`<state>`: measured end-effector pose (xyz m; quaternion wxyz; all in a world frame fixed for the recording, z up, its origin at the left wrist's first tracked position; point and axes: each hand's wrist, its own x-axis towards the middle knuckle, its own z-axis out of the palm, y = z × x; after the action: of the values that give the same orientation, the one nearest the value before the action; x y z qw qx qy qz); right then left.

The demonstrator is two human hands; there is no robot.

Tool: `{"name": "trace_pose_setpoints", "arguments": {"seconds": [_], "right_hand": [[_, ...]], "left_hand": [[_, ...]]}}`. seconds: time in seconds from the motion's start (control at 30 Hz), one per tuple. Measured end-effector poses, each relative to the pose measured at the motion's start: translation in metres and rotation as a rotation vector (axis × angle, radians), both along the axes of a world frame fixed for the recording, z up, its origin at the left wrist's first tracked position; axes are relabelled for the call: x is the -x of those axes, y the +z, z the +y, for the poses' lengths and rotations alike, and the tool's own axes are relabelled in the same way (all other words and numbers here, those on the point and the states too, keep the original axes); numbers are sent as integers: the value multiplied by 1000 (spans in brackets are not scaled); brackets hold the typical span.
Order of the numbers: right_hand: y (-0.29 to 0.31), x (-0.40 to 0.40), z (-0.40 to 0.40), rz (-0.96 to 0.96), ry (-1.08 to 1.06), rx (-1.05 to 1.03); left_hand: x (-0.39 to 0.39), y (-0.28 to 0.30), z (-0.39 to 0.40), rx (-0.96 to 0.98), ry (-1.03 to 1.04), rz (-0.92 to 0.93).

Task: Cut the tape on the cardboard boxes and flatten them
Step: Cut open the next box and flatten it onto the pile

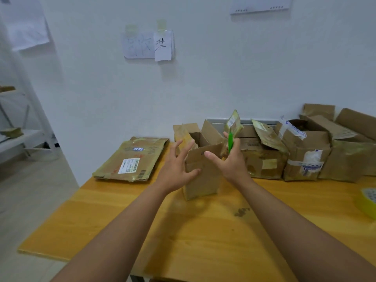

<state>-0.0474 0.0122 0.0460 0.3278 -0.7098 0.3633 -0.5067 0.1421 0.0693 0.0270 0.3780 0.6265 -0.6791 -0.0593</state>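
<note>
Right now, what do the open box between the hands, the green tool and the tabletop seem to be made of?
Open box: plain brown corrugated cardboard, matte, creased flaps. Green tool in the right hand: apparently glossy plastic, bright uniform colour; blade not visible. Tabletop: wood or wood-look laminate, smooth, slight sheen, visible grain.

Under both hands we see a wooden table (203,231) with an orange-yellow top. Far to the right of the hands, at the table edge, lies a roll of yellow tape (369,201). Above the hands, on the white wall (223,78), hang two paper sheets (148,45) with handwritten characters. Far left of the hands stands a white shelf (18,137).
</note>
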Motion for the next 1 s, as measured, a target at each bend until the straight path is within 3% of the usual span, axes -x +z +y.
{"name": "trace_pose_setpoints", "arguments": {"seconds": [0.17, 0.3, 0.47, 0.63, 0.77, 0.9, 1.0], "right_hand": [[3, -1, -11, 135, -7, 87], [7, -1, -15, 217, -28, 141], [10, 0, -20, 219, -192, 157], [-4, -8, -17, 296, -265, 166], [-6, -17, -3, 247, -389, 158], [-13, -24, 6, 150, -372, 35], [-9, -23, 0, 101, -363, -127]], "left_hand": [[-4, 22, -11, -113, -142, -165], [-8, 43, -22, -216, -143, -264], [-13, 42, -10, -62, -2, 4], [-1, 34, 0, 117, 118, 27], [7, 28, -3, 150, 187, 79], [16, 15, -5, 232, 212, 112], [25, 5, 0, 291, 163, 242]]}}
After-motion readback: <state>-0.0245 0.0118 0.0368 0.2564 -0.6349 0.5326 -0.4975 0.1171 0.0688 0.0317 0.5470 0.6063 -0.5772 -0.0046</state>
